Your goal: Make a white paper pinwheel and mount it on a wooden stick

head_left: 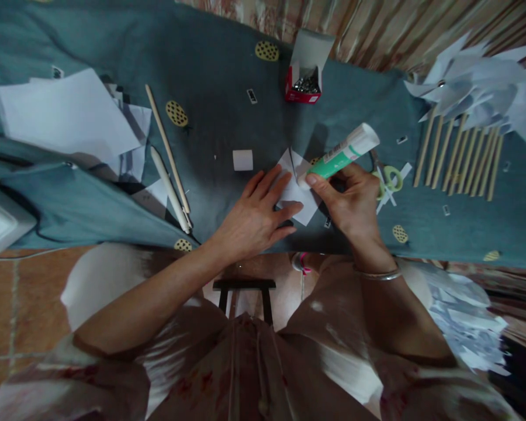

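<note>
My right hand [353, 202] is closed around a green and white glue stick [342, 153], its tip pressed down on a cut white paper square [297, 190] lying on the blue-grey cloth [219, 76]. One flap of that paper stands up near the tip. My left hand [256, 213] lies flat with its fingers spread, pressing the paper's left side. A small white paper square [242, 159] sits just above the left hand.
Green-handled scissors [389, 180] lie right of my right hand. A row of wooden sticks [460, 155] and finished paper pinwheels [477, 88] are at the far right. An open red box of pins [304, 79] stands behind. Loose sheets [65, 114] and two sticks [169, 155] lie at left.
</note>
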A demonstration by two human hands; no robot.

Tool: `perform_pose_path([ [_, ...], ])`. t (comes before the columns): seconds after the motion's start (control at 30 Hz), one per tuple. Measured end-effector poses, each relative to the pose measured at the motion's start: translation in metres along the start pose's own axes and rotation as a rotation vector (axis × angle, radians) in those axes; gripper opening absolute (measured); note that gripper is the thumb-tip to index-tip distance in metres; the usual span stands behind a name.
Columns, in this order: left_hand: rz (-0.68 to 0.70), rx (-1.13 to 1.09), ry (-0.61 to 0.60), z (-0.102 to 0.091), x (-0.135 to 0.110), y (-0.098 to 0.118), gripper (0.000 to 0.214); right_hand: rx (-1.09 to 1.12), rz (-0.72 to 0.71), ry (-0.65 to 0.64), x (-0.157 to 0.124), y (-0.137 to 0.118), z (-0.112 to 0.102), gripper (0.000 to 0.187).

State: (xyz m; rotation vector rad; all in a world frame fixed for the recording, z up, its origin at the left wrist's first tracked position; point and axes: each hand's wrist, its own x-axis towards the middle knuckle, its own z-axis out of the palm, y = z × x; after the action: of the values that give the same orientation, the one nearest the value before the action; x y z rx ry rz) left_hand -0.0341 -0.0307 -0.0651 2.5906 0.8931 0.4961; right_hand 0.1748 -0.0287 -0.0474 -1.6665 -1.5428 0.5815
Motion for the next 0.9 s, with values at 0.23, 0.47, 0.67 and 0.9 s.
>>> perform_pose_path([
  [0.23, -0.004, 0.0, 0.004, 0.0, -0.001, 0.001, 0.041, -0.019, -0.038, -0.018, 0.005, 0.001, 0.004, 0.031],
  [0.47, 0.0, -0.003, 0.014, 0.0, 0.0, 0.001, 0.041, -0.039, -0.047, -0.055, 0.006, -0.003, 0.006, 0.03],
  [0.67, -0.019, -0.016, -0.004, -0.001, 0.0, 0.001, 0.04, -0.021, -0.017, -0.063, 0.006, -0.015, 0.004, 0.032],
  [0.9, -0.015, -0.028, 0.009, 0.002, -0.001, 0.0, 0.04, -0.047, -0.016, -0.119, 0.004, -0.014, 0.002, 0.03],
])
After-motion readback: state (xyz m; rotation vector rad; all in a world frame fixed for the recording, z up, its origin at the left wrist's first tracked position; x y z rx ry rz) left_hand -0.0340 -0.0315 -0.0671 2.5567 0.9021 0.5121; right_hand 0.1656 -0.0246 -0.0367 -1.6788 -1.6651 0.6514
